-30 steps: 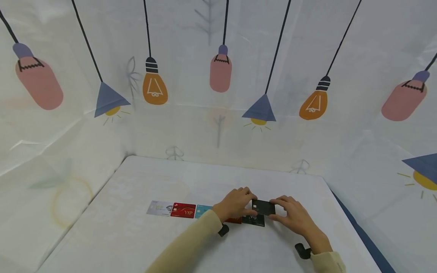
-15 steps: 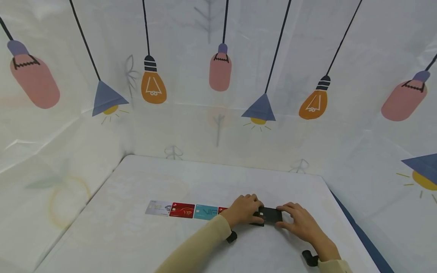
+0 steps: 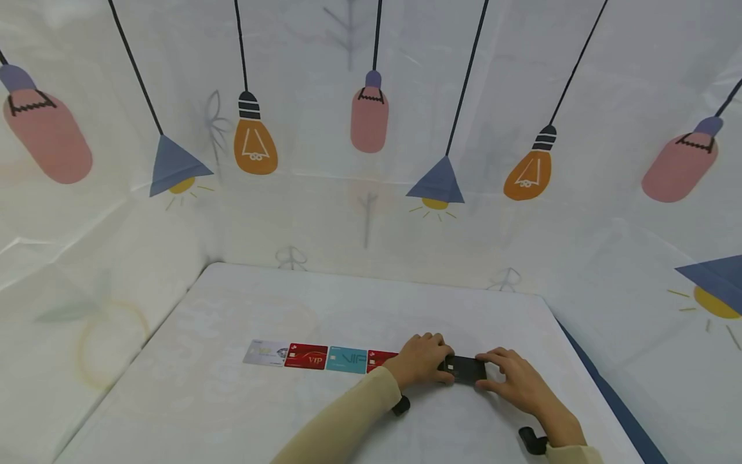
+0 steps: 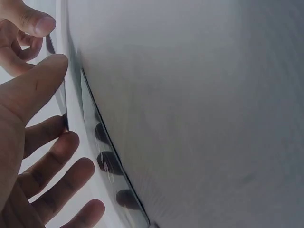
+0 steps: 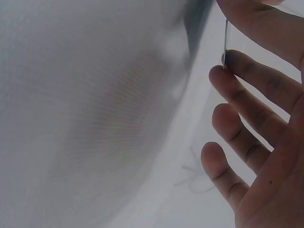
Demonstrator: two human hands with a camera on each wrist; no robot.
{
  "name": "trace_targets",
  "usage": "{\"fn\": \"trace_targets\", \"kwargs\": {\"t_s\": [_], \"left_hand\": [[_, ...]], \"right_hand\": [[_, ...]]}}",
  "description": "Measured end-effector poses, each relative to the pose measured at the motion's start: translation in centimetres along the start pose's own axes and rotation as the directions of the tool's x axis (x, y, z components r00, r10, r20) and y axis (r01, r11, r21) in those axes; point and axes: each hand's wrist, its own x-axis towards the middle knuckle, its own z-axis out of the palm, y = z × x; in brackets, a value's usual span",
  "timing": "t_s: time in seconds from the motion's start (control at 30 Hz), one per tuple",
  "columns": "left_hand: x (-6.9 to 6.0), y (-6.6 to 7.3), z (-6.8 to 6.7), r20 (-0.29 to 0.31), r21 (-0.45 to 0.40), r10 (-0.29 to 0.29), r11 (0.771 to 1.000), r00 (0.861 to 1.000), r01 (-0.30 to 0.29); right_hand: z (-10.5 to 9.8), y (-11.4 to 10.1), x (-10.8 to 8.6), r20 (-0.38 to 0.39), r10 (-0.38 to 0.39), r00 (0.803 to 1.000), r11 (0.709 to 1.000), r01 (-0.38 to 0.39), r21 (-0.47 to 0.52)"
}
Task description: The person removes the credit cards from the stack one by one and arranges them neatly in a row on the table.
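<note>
A black card with a small chip mark lies between my two hands, right of a row of cards. My left hand pinches its left end and my right hand pinches its right end. Thumb and fingertips grip its near and far edges; in the right wrist view the card is a thin line edge-on. To the left run a silver card, a red VIP card, a teal VIP card and a second red card, partly covered by my left hand. Whatever lies under that hand is hidden.
The cards lie on a white-covered table, with a white printed sheet hanging behind and at the sides. A dark blue strip shows along the table's right edge. Black camera mounts sit at both wrists.
Both hands have moved right and a little nearer with the black card, from above the row's black VIP card to beyond its right end. More of the teal and second red cards now shows.
</note>
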Motion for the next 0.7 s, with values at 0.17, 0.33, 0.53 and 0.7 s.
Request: {"fn": "trace_targets", "kwargs": {"t_s": [0.17,0.33,0.53,0.7], "left_hand": [[0.01,0.21,0.29,0.017,-0.004,-0.005,1.0,1.0,0.005],[0.02,0.45,0.21,0.027,-0.002,-0.022,1.0,0.999,0.022],[0.11,0.87,0.16,0.032,0.01,-0.03,1.0,0.999,0.03],[-0.02,0.97,0.12,0.028,0.02,-0.035,0.999,0.999,0.034]], "right_hand": [[0.18,0.1,-0.16,0.016,0.017,1.0,1.0,-0.017,0.01],[0.49,0.22,-0.17,0.023,0.031,0.999,0.999,-0.031,0.014],[0.68,0.2,-0.29,0.043,0.057,0.997,0.998,-0.058,0.017],[0.69,0.08,-0.36,0.054,0.063,0.997,0.998,-0.064,0.024]]}}
